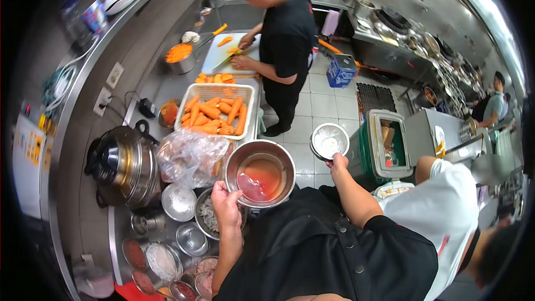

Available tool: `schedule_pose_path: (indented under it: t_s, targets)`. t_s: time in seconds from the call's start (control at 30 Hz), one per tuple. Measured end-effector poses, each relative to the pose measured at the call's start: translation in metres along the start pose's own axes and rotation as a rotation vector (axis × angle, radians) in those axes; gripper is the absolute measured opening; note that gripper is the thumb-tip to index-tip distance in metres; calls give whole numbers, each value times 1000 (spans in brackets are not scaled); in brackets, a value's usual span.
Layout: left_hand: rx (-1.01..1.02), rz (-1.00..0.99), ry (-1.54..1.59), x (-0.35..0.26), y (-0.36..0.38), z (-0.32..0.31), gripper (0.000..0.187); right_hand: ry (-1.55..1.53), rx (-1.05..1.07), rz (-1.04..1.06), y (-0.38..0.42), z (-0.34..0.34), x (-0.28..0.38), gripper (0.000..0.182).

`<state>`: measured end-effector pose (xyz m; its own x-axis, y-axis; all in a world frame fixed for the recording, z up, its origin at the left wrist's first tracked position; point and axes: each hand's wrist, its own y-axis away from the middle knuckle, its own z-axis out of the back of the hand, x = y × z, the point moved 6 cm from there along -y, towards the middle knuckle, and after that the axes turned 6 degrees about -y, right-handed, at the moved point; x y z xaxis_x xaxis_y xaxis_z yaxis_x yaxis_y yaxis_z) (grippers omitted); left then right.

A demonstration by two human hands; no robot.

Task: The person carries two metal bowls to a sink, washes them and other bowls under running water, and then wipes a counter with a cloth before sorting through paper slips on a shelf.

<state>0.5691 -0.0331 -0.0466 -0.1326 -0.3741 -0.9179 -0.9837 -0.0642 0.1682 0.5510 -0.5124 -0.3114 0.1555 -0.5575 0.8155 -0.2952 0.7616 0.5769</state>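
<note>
My left hand [226,203] grips the near left rim of a deep metal pot [287,159]. Reddish, watery liquid [261,178] lies in the bottom of it. Out to the right, my right hand [337,165] is closed on the edge of a small round bowl [330,139], pale inside with white bits on its bottom. The bowl is held over the tiled floor. A clear plastic bag [192,156] of pale contents lies just left of the pot, and a bowl of greyish food [209,214] is partly hidden behind my left hand.
A basket [252,100] of carrots stands beyond the bag. Past it, a person [287,39] cuts carrots on a white board [214,58]. A green bin [365,145] is at the right, and a person in white [429,206] is close beside me. Several metal bowls crowd the lower left.
</note>
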Motion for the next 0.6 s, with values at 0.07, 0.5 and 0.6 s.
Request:
schedule_pose_path:
  t_s: [0.07, 0.5, 0.6]
  targets:
    - [22, 22, -31, 13, -16, -17, 30, -42, -16, -15, -23, 5, 11, 31]
    - [116, 200, -220, 154, -169, -268, 27, -59, 106, -82, -235, 20, 100, 34]
    - [141, 289, -326, 201, -214, -347, 26, -52, 48, -109, -271, 24, 134, 36]
